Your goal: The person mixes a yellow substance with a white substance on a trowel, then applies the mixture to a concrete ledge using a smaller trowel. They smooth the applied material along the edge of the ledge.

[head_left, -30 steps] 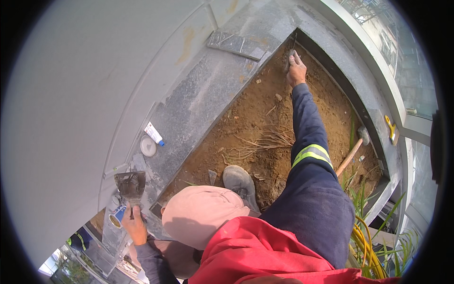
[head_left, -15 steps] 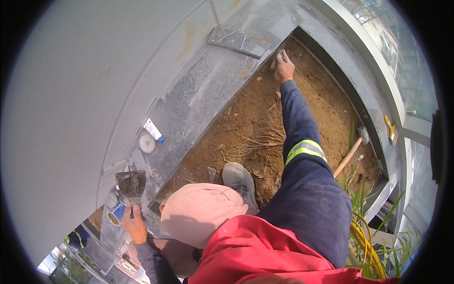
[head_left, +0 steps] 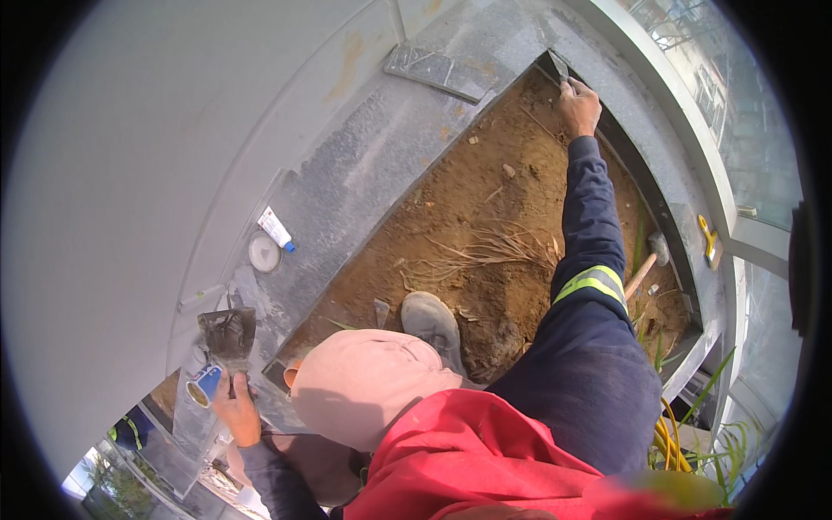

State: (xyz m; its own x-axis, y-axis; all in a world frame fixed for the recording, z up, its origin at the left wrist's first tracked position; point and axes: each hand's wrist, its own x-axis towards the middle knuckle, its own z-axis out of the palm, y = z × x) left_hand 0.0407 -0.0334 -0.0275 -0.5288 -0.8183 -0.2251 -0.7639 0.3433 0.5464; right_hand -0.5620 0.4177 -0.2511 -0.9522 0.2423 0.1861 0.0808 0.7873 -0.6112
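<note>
My right hand (head_left: 579,108) grips a small metal trowel (head_left: 561,69), its blade at the far corner of the dark border (head_left: 626,136) around a bed of soil (head_left: 477,208). My left hand (head_left: 236,406) holds a wide putty knife (head_left: 226,334) with dark material on its blade. Beside that hand lies a blue-and-white tin (head_left: 204,386). A white tube (head_left: 274,227) with a blue cap and a round white lid (head_left: 264,251) rest on the grey stone ledge (head_left: 338,173) to the left.
A stone offcut (head_left: 433,74) lies on the ledge. At right are a mallet (head_left: 659,249), a yellow-handled brush (head_left: 709,241), glazing (head_left: 763,312), plants and yellow hose (head_left: 667,438). A white wall (head_left: 139,217) fills the left. My shoe (head_left: 429,321) is on the soil.
My right arm moved slightly left, then swung right and forward, bringing the trowel to the far corner of the border. My left hand with the putty knife has shifted slightly left.
</note>
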